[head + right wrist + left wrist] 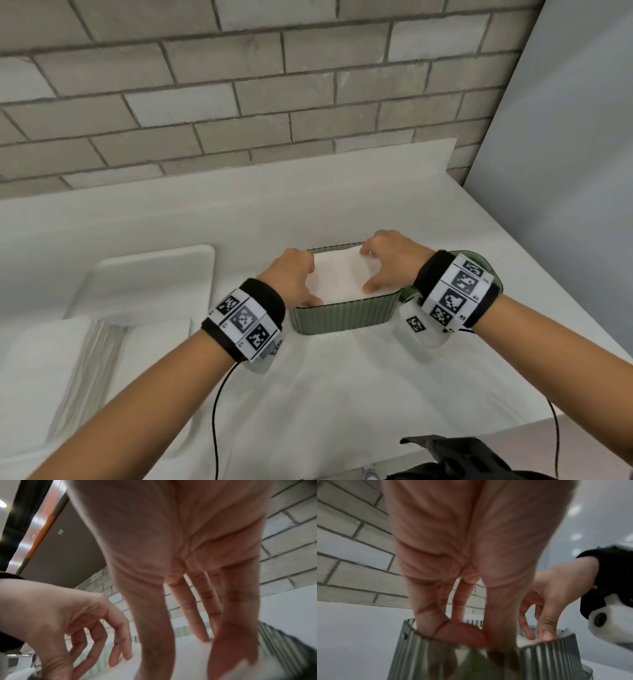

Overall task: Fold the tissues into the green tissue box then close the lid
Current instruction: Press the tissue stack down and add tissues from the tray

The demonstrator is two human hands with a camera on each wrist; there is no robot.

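Observation:
The green ribbed tissue box [342, 317] stands open in the middle of the counter, filled to the rim with a folded white tissue stack [337, 279]. My left hand [301, 274] presses its fingers down on the stack's left end, inside the box wall [547, 655]. My right hand [380, 265] rests spread on the stack's right end, with the thumb at the near edge and the fingers [197, 615] at the far edge. Neither hand grips anything. The green lid [481, 257] lies to the right of the box, mostly hidden under my right wrist.
A white tray [154, 274] sits at the left, and a pile of loose white tissues [44, 359] lies in front of it. A white sheet [342, 383] is spread before the box. A brick wall runs behind, and a grey panel [565, 154] stands at the right.

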